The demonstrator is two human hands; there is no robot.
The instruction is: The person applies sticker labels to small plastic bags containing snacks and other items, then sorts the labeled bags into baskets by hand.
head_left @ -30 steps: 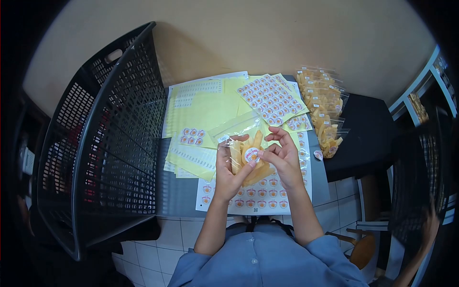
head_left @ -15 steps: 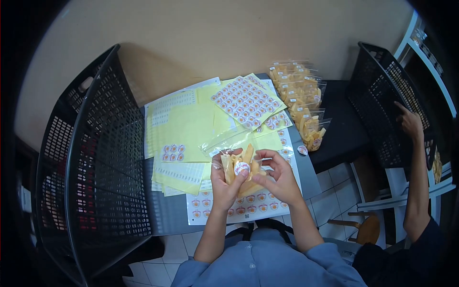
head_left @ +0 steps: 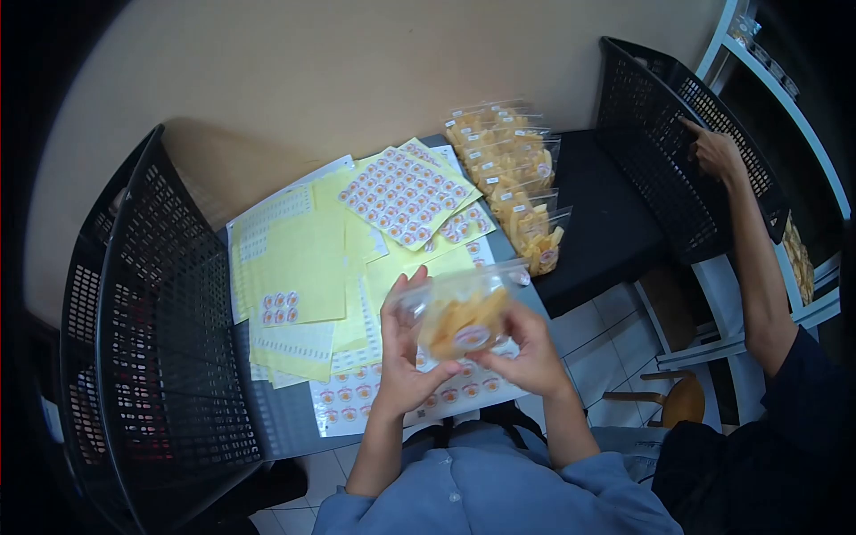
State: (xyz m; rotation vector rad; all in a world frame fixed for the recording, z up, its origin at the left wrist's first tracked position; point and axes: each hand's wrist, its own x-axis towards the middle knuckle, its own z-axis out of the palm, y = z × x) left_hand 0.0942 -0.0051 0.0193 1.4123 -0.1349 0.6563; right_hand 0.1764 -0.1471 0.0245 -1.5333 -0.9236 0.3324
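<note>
A clear plastic bag of yellow snack sticks (head_left: 468,323), blurred by motion, is held tilted above the table. My right hand (head_left: 532,357) grips it at its right end, thumb at the lower edge. Beside its left end is my left hand (head_left: 401,361), fingers stretched up and apart, the thumb reaching under the bag's lower edge. A round printed sticker (head_left: 471,336) sits on the bag's lower front. Beneath the hands lies a white sheet of round stickers (head_left: 357,397). Another sticker sheet (head_left: 406,196) lies on yellow backing sheets (head_left: 308,236) behind.
Several filled snack bags (head_left: 508,178) stand in rows at the table's back right. A large black crate (head_left: 169,330) rises on the left; another black crate (head_left: 651,134) is at the far right, where a co-worker's hand (head_left: 716,153) touches it. A wooden stool (head_left: 682,401) stands lower right.
The bag has turned from upright to sideways, its sticker now lower and to the right. My left hand has loosened and spread its fingers; my right hand has closed on the bag. The view has shifted right.
</note>
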